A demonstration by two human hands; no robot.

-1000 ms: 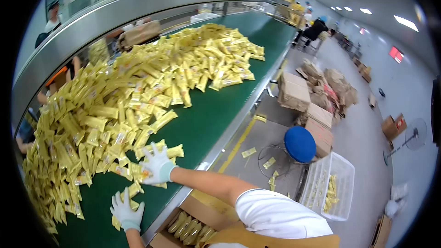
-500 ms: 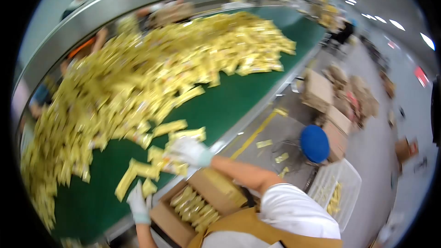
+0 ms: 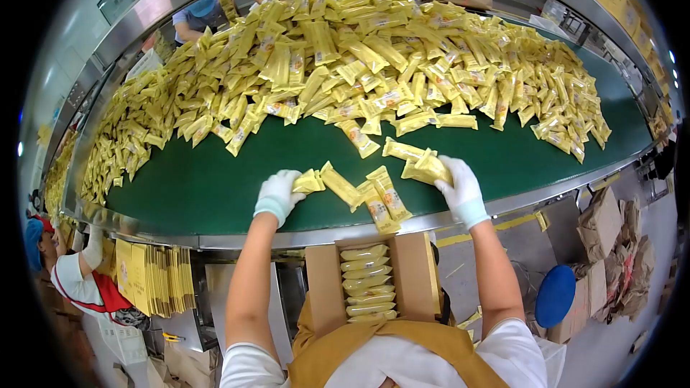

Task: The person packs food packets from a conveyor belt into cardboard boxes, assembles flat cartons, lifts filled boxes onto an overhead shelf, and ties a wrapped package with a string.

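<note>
- Open carton [image 3: 417,273]: below the green belt [image 3: 323,147], against the wearer's apron [image 3: 334,348], holding a row of yellow packets [image 3: 368,280].
- Beyond the carton, a broad heap [image 3: 345,65] of such packets covers the belt's far side; loose packets [image 3: 377,205] lie nearer, one lapping onto the metal edge [image 3: 330,233] between belt and carton.
- Beyond the carton to the left, the left hand [image 3: 279,194] pinches the left packet [image 3: 309,182] between thumb and fingers.
- Beyond it to the right, the right hand [image 3: 462,188] has thumb and fingers closed about the right packet [image 3: 429,167].
- Left of the carton: folded cartons [image 3: 154,276] and a co-worker [image 3: 79,280]. Right: a blue stool [image 3: 555,296].
- The apron hides the carton's near side; packets cover some fingertips; across the belt, co-workers are cut off by the frame; packet print is too small to read.
</note>
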